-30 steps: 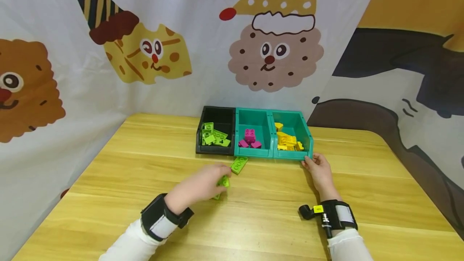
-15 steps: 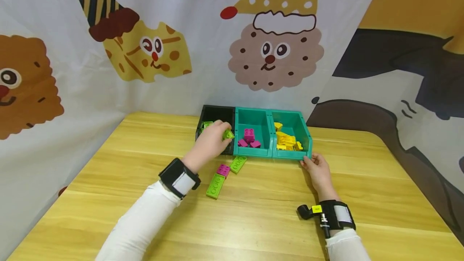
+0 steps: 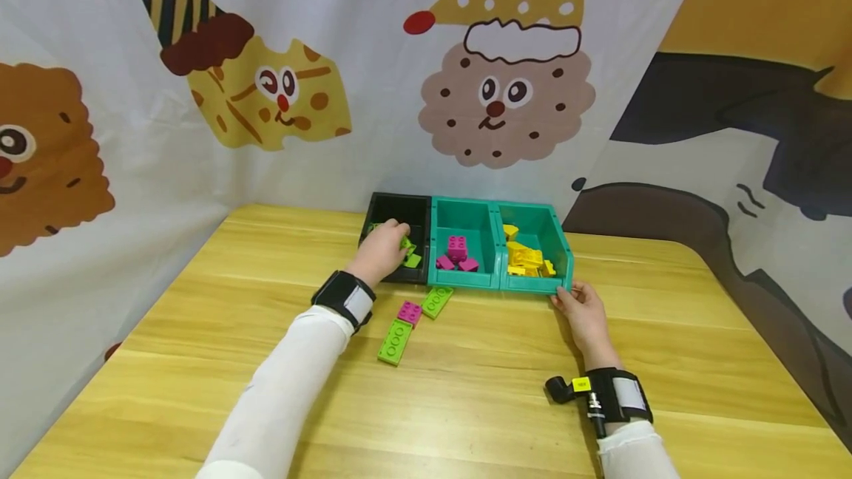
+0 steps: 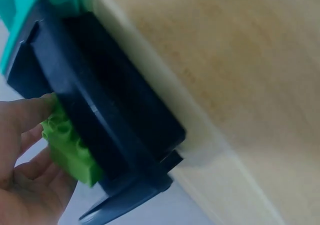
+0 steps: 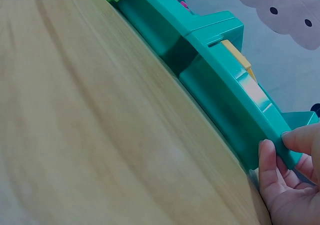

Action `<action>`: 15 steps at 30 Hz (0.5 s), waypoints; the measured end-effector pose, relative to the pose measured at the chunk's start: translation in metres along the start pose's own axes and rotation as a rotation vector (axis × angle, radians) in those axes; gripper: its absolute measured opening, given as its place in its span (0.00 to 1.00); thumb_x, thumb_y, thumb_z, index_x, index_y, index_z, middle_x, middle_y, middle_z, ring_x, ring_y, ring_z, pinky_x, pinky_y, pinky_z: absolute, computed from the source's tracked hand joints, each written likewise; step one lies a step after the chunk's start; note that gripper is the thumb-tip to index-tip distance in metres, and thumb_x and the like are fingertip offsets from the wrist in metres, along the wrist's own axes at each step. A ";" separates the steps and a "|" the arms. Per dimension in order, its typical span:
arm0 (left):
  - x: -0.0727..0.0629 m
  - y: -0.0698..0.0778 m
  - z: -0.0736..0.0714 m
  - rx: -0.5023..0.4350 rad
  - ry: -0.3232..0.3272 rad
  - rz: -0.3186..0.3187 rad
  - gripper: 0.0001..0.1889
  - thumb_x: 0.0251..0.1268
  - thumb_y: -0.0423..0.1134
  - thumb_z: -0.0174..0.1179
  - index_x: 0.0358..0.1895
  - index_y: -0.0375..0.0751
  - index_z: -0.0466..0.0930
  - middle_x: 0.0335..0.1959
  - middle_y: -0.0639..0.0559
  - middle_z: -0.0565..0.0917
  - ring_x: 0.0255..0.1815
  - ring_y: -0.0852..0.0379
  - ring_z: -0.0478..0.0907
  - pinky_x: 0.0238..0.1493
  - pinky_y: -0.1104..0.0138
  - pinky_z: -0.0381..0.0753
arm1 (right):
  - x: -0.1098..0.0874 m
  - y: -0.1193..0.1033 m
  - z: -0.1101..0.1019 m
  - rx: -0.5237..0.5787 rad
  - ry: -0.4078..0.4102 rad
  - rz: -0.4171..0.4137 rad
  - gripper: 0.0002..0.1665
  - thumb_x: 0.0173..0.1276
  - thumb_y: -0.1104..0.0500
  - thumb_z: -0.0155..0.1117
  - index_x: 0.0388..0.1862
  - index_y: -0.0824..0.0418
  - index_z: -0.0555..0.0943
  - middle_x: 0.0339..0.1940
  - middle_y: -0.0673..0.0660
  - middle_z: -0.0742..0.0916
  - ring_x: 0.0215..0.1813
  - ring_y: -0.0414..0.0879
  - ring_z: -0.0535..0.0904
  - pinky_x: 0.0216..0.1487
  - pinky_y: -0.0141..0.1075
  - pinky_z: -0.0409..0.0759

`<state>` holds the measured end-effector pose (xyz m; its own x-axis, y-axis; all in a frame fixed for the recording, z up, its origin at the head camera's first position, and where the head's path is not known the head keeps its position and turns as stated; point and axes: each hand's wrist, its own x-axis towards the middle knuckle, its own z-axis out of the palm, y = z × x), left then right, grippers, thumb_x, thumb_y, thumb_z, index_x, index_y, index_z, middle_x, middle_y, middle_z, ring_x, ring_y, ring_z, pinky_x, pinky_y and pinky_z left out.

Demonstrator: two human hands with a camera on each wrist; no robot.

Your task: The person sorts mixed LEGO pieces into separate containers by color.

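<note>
My left hand (image 3: 381,248) reaches over the front of the black bin (image 3: 401,207). In the left wrist view, its thumb and fingers hold a green toy brick (image 4: 75,157) just inside the bin wall. More green bricks (image 3: 413,261) lie in that bin, partly hidden by the hand. My right hand (image 3: 586,316) grips the front right corner of the teal bin of yellow bricks (image 3: 538,284), thumb on the rim and fingers beneath in the right wrist view. Pink bricks (image 3: 457,248) sit in the middle teal bin (image 3: 466,280).
On the wooden table (image 3: 479,390), in front of the bins, lie a long green brick (image 3: 396,342), a pink brick (image 3: 410,313) and another green brick (image 3: 437,301). Yellow bricks (image 3: 527,256) fill part of the right bin. A printed cloth (image 3: 373,94) hangs behind.
My left hand picked up a green brick from the table and carried it up into the black bin, uncovering the pink and long green bricks. The right hand stays at the bin corner.
</note>
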<state>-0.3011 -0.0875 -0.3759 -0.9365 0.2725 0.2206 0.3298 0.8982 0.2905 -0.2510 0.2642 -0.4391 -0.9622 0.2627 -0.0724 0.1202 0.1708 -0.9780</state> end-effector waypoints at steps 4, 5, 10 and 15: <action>0.001 -0.001 0.008 0.056 -0.020 -0.022 0.18 0.63 0.37 0.61 0.55 0.37 0.76 0.50 0.40 0.79 0.50 0.47 0.79 0.51 0.57 0.79 | 0.000 0.001 0.001 0.004 0.003 -0.001 0.19 0.73 0.61 0.51 0.57 0.70 0.64 0.38 0.51 0.74 0.34 0.28 0.75 0.39 0.18 0.76; 0.001 -0.001 0.009 0.064 -0.028 -0.026 0.18 0.64 0.37 0.61 0.55 0.37 0.77 0.50 0.41 0.79 0.50 0.47 0.79 0.51 0.57 0.79 | 0.000 0.001 0.001 0.006 0.001 -0.002 0.19 0.73 0.61 0.51 0.57 0.70 0.64 0.38 0.51 0.74 0.34 0.28 0.75 0.39 0.18 0.76; 0.002 -0.003 0.015 0.107 -0.066 -0.046 0.16 0.66 0.39 0.59 0.55 0.38 0.78 0.50 0.43 0.81 0.51 0.47 0.79 0.51 0.56 0.79 | 0.001 0.002 0.000 -0.002 0.000 0.011 0.18 0.73 0.61 0.50 0.57 0.69 0.64 0.40 0.52 0.74 0.34 0.28 0.75 0.40 0.18 0.76; 0.003 -0.003 0.016 0.101 -0.057 -0.045 0.18 0.67 0.38 0.56 0.58 0.38 0.76 0.57 0.42 0.78 0.58 0.45 0.75 0.57 0.55 0.75 | 0.002 0.002 0.000 -0.011 0.003 0.011 0.19 0.73 0.61 0.50 0.58 0.69 0.64 0.40 0.52 0.74 0.35 0.28 0.75 0.40 0.18 0.76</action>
<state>-0.3068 -0.0842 -0.3912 -0.9565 0.2474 0.1548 0.2759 0.9396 0.2027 -0.2524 0.2655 -0.4416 -0.9600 0.2676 -0.0820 0.1330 0.1783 -0.9750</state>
